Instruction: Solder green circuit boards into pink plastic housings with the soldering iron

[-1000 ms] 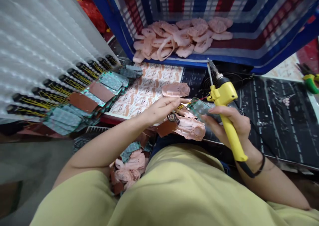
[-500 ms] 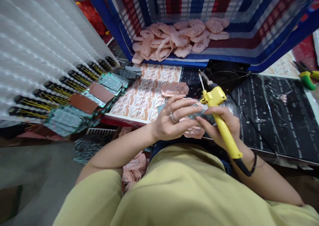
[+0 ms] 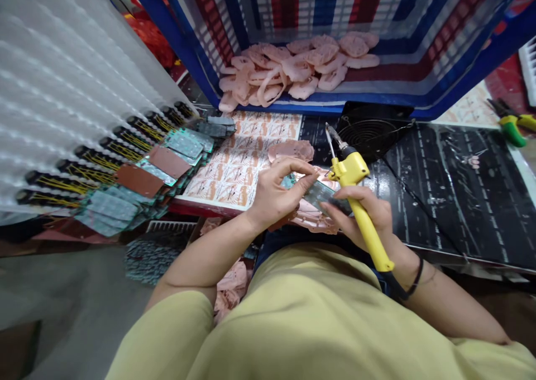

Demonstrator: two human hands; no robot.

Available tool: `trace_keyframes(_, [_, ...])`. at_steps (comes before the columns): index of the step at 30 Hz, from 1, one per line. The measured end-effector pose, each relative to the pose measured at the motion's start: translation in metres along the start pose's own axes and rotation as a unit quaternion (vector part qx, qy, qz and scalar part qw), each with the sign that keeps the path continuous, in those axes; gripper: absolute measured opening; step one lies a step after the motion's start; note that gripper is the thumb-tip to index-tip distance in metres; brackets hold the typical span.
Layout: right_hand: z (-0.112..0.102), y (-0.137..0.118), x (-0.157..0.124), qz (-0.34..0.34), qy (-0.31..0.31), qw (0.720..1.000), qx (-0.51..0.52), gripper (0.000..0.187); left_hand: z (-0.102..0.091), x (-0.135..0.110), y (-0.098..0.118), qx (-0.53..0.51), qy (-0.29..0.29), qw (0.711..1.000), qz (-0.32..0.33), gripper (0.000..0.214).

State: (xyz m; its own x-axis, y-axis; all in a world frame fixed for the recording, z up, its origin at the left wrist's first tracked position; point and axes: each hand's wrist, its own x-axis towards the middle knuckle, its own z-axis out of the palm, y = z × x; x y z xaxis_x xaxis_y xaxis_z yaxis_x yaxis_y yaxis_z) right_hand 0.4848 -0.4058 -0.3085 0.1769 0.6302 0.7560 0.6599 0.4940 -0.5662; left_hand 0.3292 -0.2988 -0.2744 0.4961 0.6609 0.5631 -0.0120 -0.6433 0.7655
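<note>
My right hand (image 3: 368,221) grips a yellow soldering iron (image 3: 355,193), its tip pointing up and away. The same hand's fingertips steady a small green circuit board (image 3: 322,193). My left hand (image 3: 276,193) is curled with its fingers pinched on the board's left edge. Under the board lies a pink plastic shell (image 3: 312,218) at the table's near edge. Another pink shell (image 3: 291,151) rests on the printed sheet just beyond my hands.
A blue, red and white striped bag (image 3: 419,61) at the back holds several pink shells (image 3: 293,67). Rows of green and brown circuit boards (image 3: 142,179) with wired parts lie left. A round fan grille (image 3: 372,134) sits ahead; green-handled pliers (image 3: 513,126) lie far right.
My left hand has gone from reaching flat over the shell to curling and pinching the circuit board. The soldering iron has shifted slightly left and nearer my body.
</note>
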Motion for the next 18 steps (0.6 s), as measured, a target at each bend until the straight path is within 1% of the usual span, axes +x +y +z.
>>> trace_keyframes(2, [0.0, 0.0, 0.0, -0.008, 0.001, 1.0, -0.002, 0.021, -0.001, 0.0, -0.002, -0.013, 0.013, 0.999, -0.028, 0.009])
trace_keyframes(4, [0.001, 0.0, 0.0, -0.018, 0.005, 1.0, -0.005, 0.022, -0.002, 0.0, -0.003, -0.027, 0.006, 0.998, -0.055, 0.012])
trace_keyframes(5, [0.002, -0.001, 0.0, -0.024, 0.007, 1.0, -0.007, 0.021, -0.003, 0.001, -0.003, -0.031, 0.0, 0.998, -0.058, 0.012])
trace_keyframes(6, [0.003, -0.001, 0.0, -0.029, 0.008, 1.0, -0.008, 0.021, -0.004, 0.001, -0.003, -0.034, -0.005, 0.998, -0.051, 0.011])
trace_keyframes(10, [0.005, -0.001, 0.0, -0.038, 0.008, 0.999, -0.014, 0.019, -0.004, 0.003, -0.003, -0.037, -0.012, 0.999, 0.014, 0.008])
trace_keyframes(15, [0.003, 0.0, -0.003, -0.038, 0.006, 0.999, -0.039, 0.024, -0.003, -0.001, 0.002, -0.03, -0.033, 0.998, 0.032, 0.015])
trace_keyframes(16, [0.002, 0.0, -0.003, -0.041, 0.008, 0.998, -0.048, 0.025, -0.003, -0.002, 0.005, -0.03, -0.034, 0.999, 0.022, 0.017])
trace_keyframes(18, [0.0, -0.001, -0.006, -0.045, 0.01, 0.997, -0.066, 0.031, -0.004, -0.004, 0.012, -0.032, -0.026, 0.998, -0.037, 0.021])
